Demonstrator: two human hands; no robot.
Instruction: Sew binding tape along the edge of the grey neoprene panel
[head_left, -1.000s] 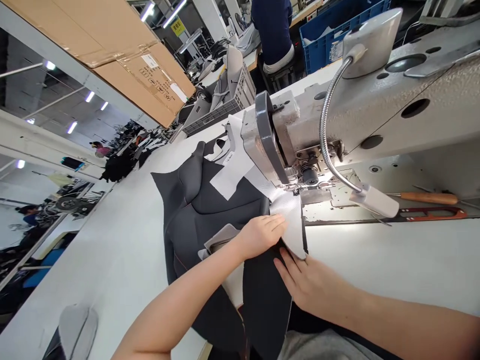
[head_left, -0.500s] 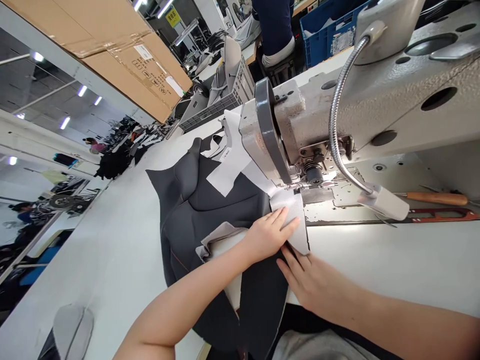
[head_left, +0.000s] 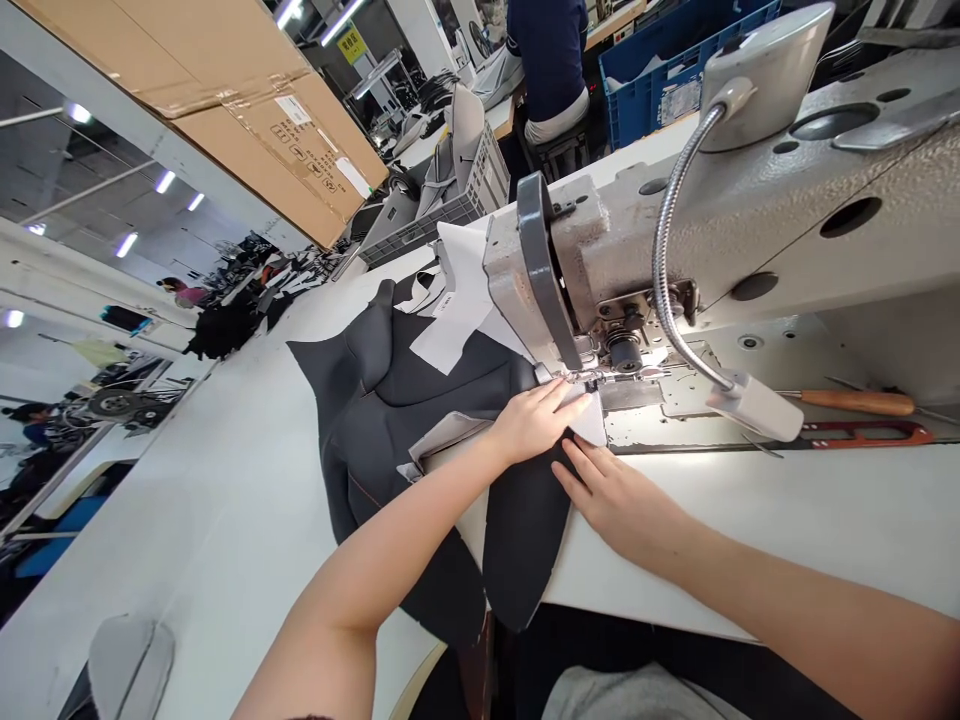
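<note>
1. Far left, a flat grey fabric piece (head_left: 127,665) lies at the near left corner of the white worktop (head_left: 225,480), well apart from your hands.
2. The dark grey neoprene garment panel (head_left: 390,410) lies along the middle of the worktop, its long axis running from the near edge, where it hangs over, away towards the far edge.
3. Your left hand (head_left: 536,420) lies flat with fingers loosely together, palm down, pressing the white mesh-textured fabric strip (head_left: 589,420) onto the panel. It grips nothing.
4. The strip lies just ahead of your fingertips, its far end touching the presser foot (head_left: 592,378) of the grey industrial sewing machine (head_left: 750,220). Your left hand is the nearer one to the foot.
5. Your right hand (head_left: 622,500) rests flat and spread, fingers on the panel's near right edge just below the strip, holding nothing.
6. Further right, a wooden-handled awl (head_left: 855,402) and red thread snips (head_left: 870,435) lie on the machine bed, beyond the white gooseneck lamp (head_left: 754,405).
</note>
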